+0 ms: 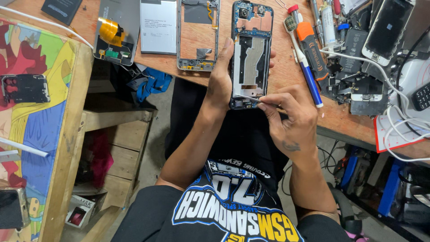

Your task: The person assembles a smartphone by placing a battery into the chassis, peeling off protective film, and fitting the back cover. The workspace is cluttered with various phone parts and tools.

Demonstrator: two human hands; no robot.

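Here, hands (251,96) work thin metal tweezers (249,98) on a flat opened phone (251,49)

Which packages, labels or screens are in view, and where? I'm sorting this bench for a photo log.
Phone with dark screen: top right, white-framed rectangle, tilted.
Small box: floor, lower left, white with black and pink.
Battery: top centre, grey-white rectangle with small print.
Opened phone: held by left hand; right hand works with tweezers.

I am in a phone repair workshop: my wooden table (286,67) is strewn with an opened phone frame (198,33), a loose battery (158,27), screwdrivers (311,47), dismantled handsets (358,85) and tangled white cables (398,125).
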